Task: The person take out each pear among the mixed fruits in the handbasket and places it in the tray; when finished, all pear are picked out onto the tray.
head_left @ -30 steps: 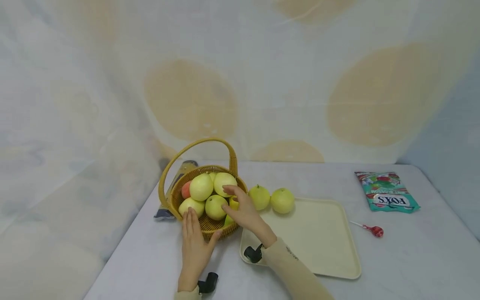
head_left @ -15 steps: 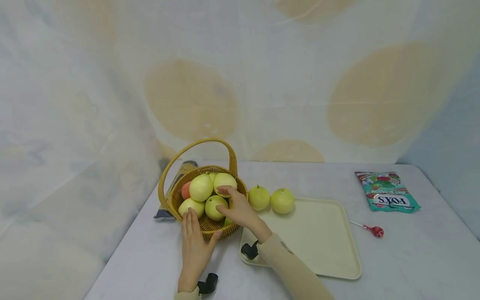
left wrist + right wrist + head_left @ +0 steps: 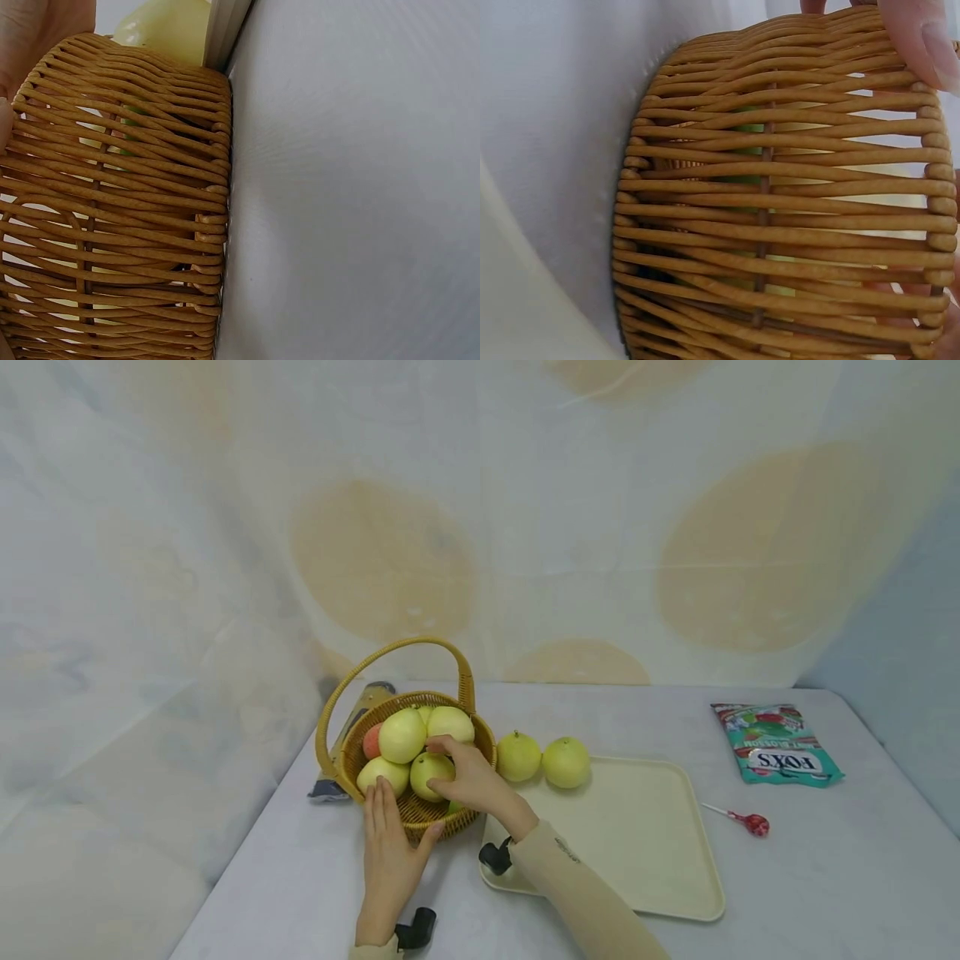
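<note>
A woven wicker basket (image 3: pixel 431 827) with a tall arched handle holds several yellow-green apples and a reddish fruit (image 3: pixel 372 741). My right hand (image 3: pixel 478 783) reaches over the basket's right side, index finger and thumb curved around an apple (image 3: pixel 429 774) near the middle. Its palm hides the fruit at that side. My left hand (image 3: pixel 390 850) rests on the front left of the basket, fingers straight toward another apple (image 3: pixel 383 773), thumb spread along the rim. Both wrist views show mostly the wicker wall (image 3: pixel 127 187), and a thumb (image 3: pixel 922 45) lies at the rim in the right wrist view.
A cream tray (image 3: pixel 637 843) lies right of the basket, with two yellow-green apples (image 3: pixel 566 762) by its back left corner. Farther right are a red lollipop (image 3: pixel 752 823) and a teal FOX'S candy bag (image 3: pixel 780 747). A dark-and-tan packet (image 3: pixel 367 697) lies behind the basket.
My right hand has moved left and its finger and thumb have come around the apple near the middle, covering the yellow fruit seen earlier. My left hand and the basket have stayed put.
</note>
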A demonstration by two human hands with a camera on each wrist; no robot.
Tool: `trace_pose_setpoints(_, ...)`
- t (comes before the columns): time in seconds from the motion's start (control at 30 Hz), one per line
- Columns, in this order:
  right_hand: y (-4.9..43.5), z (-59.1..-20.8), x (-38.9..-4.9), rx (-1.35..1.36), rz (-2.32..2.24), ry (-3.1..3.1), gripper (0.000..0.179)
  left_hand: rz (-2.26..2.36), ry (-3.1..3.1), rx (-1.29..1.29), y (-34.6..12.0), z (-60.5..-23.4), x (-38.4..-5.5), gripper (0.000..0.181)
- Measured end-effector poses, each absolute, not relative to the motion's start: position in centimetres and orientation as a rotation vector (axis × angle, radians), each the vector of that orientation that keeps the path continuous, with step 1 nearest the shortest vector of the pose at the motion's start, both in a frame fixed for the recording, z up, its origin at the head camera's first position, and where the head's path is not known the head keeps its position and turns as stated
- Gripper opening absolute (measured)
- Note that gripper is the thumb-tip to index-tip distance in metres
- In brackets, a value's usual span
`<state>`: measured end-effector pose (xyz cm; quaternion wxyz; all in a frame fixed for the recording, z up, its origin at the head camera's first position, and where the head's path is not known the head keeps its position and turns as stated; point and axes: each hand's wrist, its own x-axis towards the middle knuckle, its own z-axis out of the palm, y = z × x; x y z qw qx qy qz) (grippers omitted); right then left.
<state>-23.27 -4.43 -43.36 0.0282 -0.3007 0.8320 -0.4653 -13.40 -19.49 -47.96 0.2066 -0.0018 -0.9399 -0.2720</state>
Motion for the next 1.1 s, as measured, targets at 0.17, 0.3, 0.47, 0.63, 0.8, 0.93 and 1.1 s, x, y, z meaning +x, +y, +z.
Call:
trace_pose_setpoints(0.17,-4.9,-43.3,-23.5,-0.941,-1.380,2.545,0.057,-0.745,-2.609,-0.013,-19.5,-48.2,-13.4,0.108)
trace_pose_setpoints(0.3,-5.2,-43.5,-23.8,-0.935,-1.340,2.545,0.058,-0.741,-2.614,-0.015,-19.4,-48.4,-13.4,0.108)
trace_pose_setpoints(0.47,-6.0,-43.8,-24.3,-0.960,-1.318,2.551,0.063,-0.752,-2.603,-0.009,-19.5,-48.3,-13.4,0.107)
trace_pose_setpoints(0.63,-6.6,-43.7,-24.7,-0.964,-1.337,2.499,0.075,-0.753,-2.596,-0.017,-19.5,-48.3,-13.4,0.107)
trace_pose_setpoints(0.8,-6.6,-43.6,-24.6,-0.924,-1.315,2.443,0.089,-0.758,-2.614,-0.009,-19.5,-48.4,-13.4,0.107)
trace_pose_setpoints(0.93,-6.7,-43.6,-24.5,-0.936,-1.269,2.445,0.096,-0.759,-2.617,0.000,-19.6,-48.4,-13.4,0.107)
trace_pose_setpoints(1.1,-6.7,-43.6,-24.5,-0.952,-1.256,2.462,0.098,-0.753,-2.614,0.002,-19.6,-48.3,-13.4,0.107)
